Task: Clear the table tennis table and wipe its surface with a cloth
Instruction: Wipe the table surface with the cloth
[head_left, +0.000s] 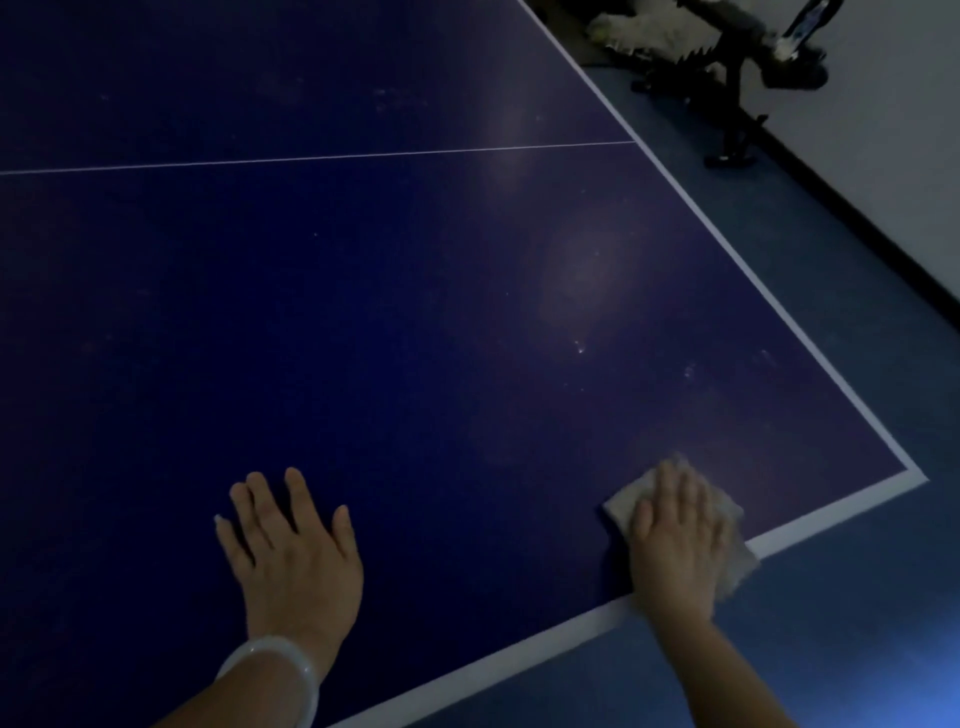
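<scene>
While the table (363, 291) already looks cleared, wiping's barely started: right hand (675, 540) presses the cloth (621, 506) flat at the near-right corner, left hand (291, 551) rests open, smudges (579, 280) farther out.

Black stand (730, 98) on blue floor (857, 395)

Right hand (675, 540) hides most of cloth (623, 506).

Dark blue table (415, 312) bears a cloth (623, 506) near its white-edged corner
</scene>
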